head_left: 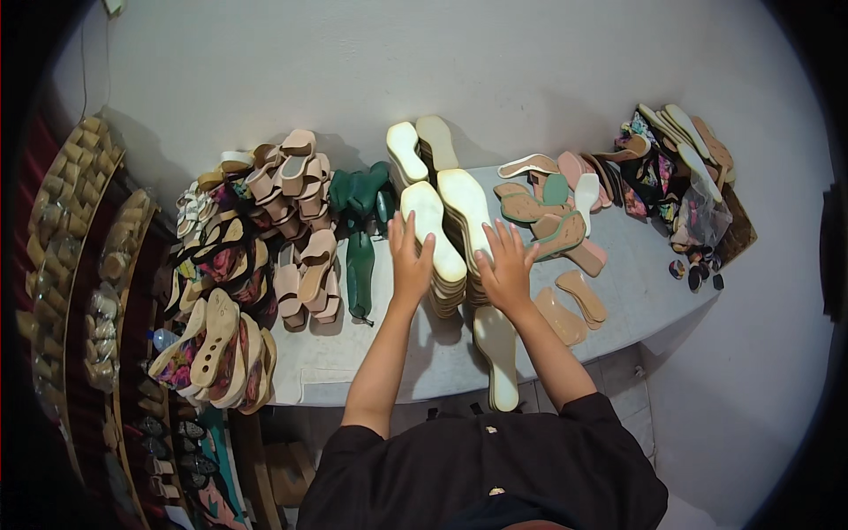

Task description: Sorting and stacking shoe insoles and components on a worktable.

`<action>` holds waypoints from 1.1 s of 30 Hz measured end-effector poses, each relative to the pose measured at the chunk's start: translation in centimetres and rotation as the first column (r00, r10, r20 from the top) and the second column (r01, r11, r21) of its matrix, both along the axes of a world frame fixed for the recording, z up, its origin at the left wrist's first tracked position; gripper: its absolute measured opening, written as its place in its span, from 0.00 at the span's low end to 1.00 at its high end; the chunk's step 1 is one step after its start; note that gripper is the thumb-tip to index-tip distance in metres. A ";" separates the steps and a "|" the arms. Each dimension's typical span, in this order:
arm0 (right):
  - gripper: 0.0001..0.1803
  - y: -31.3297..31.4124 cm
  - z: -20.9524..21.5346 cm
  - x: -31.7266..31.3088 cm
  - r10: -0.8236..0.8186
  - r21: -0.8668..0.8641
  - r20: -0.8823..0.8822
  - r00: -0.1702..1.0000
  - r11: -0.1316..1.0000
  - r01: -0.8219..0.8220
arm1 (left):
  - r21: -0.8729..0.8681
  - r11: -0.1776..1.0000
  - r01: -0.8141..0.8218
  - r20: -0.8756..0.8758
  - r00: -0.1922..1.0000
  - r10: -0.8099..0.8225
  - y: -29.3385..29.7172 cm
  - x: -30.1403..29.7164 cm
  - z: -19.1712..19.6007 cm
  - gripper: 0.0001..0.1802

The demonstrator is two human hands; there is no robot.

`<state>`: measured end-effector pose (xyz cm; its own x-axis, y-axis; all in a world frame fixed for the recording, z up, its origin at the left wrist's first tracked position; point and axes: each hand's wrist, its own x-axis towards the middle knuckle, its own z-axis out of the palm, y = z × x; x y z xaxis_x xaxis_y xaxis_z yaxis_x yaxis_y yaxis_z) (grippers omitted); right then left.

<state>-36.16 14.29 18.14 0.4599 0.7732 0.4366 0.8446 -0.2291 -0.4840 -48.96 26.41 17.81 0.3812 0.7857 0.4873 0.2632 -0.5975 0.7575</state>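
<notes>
Two tall stacks of cream insoles stand side by side in front of me on the table. My left hand (411, 269) rests at the outer side of the left stack (422, 216), fingers stretched up along the edge of its top insole. At the right stack (464, 199), my right hand (506, 272) lies along the outer edge with its fingers spread. Neither hand is closed around a piece. Behind them are two more stacks, one cream (404, 146) and one beige (435, 140). A single cream insole (497, 353) lies nearest me, overhanging the table's front edge.
Pink heeled sandals (300, 185), green soft pieces (359, 265) and patterned wedge sandals (216, 340) crowd the left. Loose soles (561, 234) lie to the right, past them a heap of patterned pieces (649, 177). Shelves of shoes (75, 194) line the far left. A wall (521, 71) closes the back.
</notes>
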 end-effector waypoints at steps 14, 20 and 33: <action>0.19 -26.6 -7.5 11.7 -0.318 0.215 -0.218 0.923 0.907 0.363 | -0.201 0.963 -0.177 0.351 0.905 0.240 -17.0 -1.3 -2.7 0.17; 0.18 -37.7 -7.2 16.8 -0.509 0.243 -0.244 0.825 0.792 0.560 | -0.212 0.977 -0.025 0.584 0.798 0.147 -24.5 7.3 -4.4 0.24; 0.14 -43.8 -5.8 24.7 -0.439 0.327 -0.272 0.856 0.795 0.512 | -0.271 0.922 0.275 0.621 0.782 -0.050 -34.6 20.8 -5.3 0.29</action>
